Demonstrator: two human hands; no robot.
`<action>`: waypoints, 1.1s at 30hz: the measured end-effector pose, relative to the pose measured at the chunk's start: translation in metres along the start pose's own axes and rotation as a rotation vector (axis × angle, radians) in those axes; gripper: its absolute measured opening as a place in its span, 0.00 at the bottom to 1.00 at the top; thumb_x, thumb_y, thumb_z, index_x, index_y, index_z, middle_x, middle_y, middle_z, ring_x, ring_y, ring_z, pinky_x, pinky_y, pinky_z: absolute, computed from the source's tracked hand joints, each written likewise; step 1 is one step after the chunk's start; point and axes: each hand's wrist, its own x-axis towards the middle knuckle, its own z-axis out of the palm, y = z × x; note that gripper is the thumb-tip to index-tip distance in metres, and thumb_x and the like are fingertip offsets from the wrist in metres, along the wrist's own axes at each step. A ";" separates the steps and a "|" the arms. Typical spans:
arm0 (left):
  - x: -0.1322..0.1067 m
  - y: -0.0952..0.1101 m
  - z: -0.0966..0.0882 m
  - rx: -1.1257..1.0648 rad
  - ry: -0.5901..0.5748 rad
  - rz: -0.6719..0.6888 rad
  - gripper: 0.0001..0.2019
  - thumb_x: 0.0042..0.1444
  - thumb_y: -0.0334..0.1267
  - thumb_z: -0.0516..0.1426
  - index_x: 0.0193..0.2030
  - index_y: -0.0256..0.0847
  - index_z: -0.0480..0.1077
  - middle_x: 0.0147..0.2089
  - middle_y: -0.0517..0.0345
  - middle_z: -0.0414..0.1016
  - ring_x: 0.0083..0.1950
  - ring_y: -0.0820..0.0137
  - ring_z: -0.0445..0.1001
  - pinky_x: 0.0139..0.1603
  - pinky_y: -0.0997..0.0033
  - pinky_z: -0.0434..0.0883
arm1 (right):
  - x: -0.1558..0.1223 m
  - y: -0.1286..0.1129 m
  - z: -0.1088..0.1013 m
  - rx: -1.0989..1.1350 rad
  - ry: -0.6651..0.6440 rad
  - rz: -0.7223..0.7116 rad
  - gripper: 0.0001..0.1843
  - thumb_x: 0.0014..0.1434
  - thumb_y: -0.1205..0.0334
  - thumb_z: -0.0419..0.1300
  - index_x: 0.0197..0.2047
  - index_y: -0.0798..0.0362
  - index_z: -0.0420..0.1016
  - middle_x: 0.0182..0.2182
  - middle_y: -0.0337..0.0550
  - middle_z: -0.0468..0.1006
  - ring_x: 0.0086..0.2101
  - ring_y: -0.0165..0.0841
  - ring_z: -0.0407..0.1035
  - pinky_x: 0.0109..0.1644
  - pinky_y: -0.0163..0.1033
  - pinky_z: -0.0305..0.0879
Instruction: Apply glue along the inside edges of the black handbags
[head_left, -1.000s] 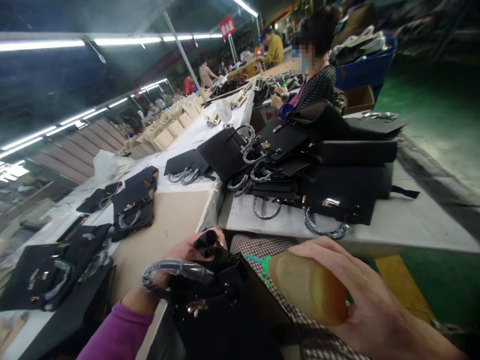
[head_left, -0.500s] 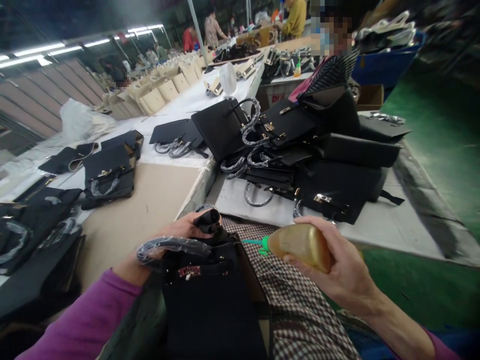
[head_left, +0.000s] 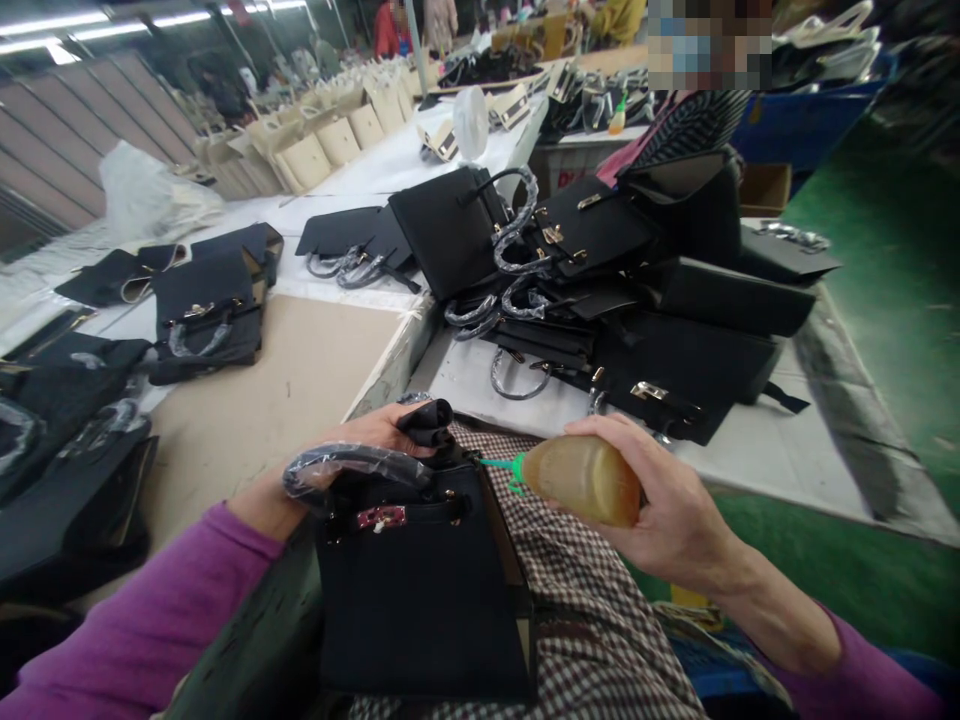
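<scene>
A black handbag point(head_left: 420, 590) rests on my lap, its plastic-wrapped handle point(head_left: 352, 465) bent to the left. My left hand point(head_left: 367, 440) is closed round a folded black flap point(head_left: 429, 424) at the bag's top edge. My right hand point(head_left: 667, 500) grips an amber squeeze bottle point(head_left: 581, 478) lying on its side. The bottle's green nozzle point(head_left: 501, 466) points left and reaches the bag's upper right corner, just beside the flap.
A pile of black handbags point(head_left: 637, 290) lies on the white table point(head_left: 757, 470) ahead. More black bags point(head_left: 206, 315) sit on the brown board point(head_left: 277, 390) to the left. A person in a striped top point(head_left: 686, 120) works behind the pile. Green floor point(head_left: 877, 260) runs on the right.
The view has tilted down, showing more of the bag on my lap. My right hand has brought the bottle's nozzle left, up to the bag's top corner.
</scene>
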 end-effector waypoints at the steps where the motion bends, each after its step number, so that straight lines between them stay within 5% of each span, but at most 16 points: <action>1: -0.001 0.001 0.001 0.002 0.013 -0.005 0.15 0.60 0.43 0.65 0.50 0.37 0.77 0.47 0.50 0.81 0.47 0.58 0.77 0.54 0.61 0.72 | 0.000 0.000 -0.001 -0.004 -0.009 -0.003 0.30 0.58 0.65 0.67 0.62 0.51 0.62 0.51 0.55 0.77 0.49 0.49 0.75 0.51 0.49 0.77; 12: 0.000 -0.004 0.002 -0.068 0.017 -0.019 0.14 0.58 0.39 0.65 0.48 0.35 0.76 0.46 0.50 0.79 0.47 0.59 0.76 0.52 0.64 0.72 | -0.012 -0.002 -0.008 0.038 -0.122 0.036 0.27 0.59 0.66 0.66 0.59 0.51 0.65 0.49 0.53 0.79 0.45 0.46 0.78 0.48 0.45 0.78; 21: 0.004 -0.005 0.004 -0.105 -0.003 -0.038 0.15 0.57 0.41 0.67 0.48 0.36 0.76 0.46 0.51 0.79 0.48 0.58 0.75 0.55 0.61 0.71 | -0.010 0.002 -0.002 0.031 -0.027 0.039 0.30 0.60 0.61 0.69 0.62 0.49 0.63 0.51 0.54 0.78 0.49 0.49 0.76 0.52 0.50 0.77; 33: 0.003 -0.007 0.007 -0.179 -0.024 -0.041 0.13 0.60 0.34 0.64 0.50 0.34 0.74 0.48 0.58 0.78 0.49 0.65 0.74 0.56 0.68 0.69 | -0.023 -0.004 -0.008 0.094 -0.153 0.116 0.26 0.59 0.60 0.69 0.58 0.49 0.67 0.48 0.51 0.81 0.42 0.44 0.80 0.45 0.45 0.79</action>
